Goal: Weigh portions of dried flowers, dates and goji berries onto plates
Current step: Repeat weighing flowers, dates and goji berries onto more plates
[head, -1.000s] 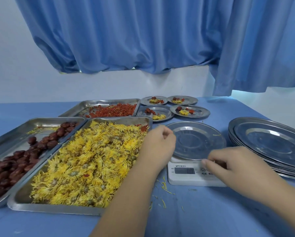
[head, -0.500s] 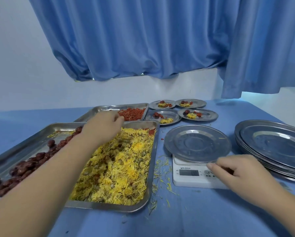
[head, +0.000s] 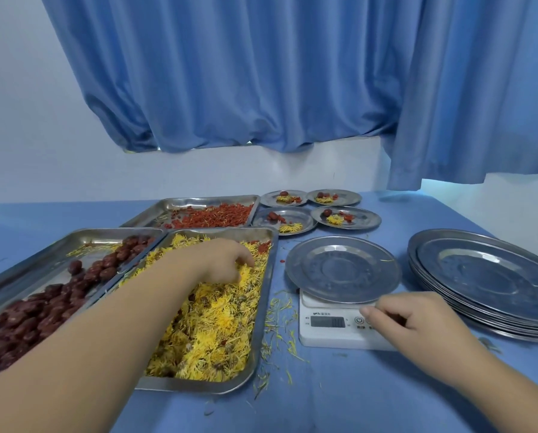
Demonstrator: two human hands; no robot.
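Observation:
An empty steel plate (head: 342, 270) sits on a white digital scale (head: 327, 335). My right hand (head: 414, 323) is at the scale's front, its index fingertip touching the button area beside the display. My left hand (head: 227, 260) reaches into the tray (head: 263, 307) of yellow dried flowers (head: 217, 323), and its fingertips curl down into the flowers at the far right part. A tray (head: 58, 245) of dark red dates (head: 43, 310) lies to the left. Further back is a tray (head: 199, 201) of goji berries (head: 217, 215).
Several small plates (head: 303, 215) with portions of flowers, dates and berries stand behind the scale. A stack of large steel plates (head: 486, 276) is at the right. Loose petals (head: 277, 323) litter the blue cloth between tray and scale. Blue curtains hang behind the table.
My left hand left the plate's edge, swung to the far end of the flower tray, and now digs into the flowers. My right hand stayed at the scale's buttons.

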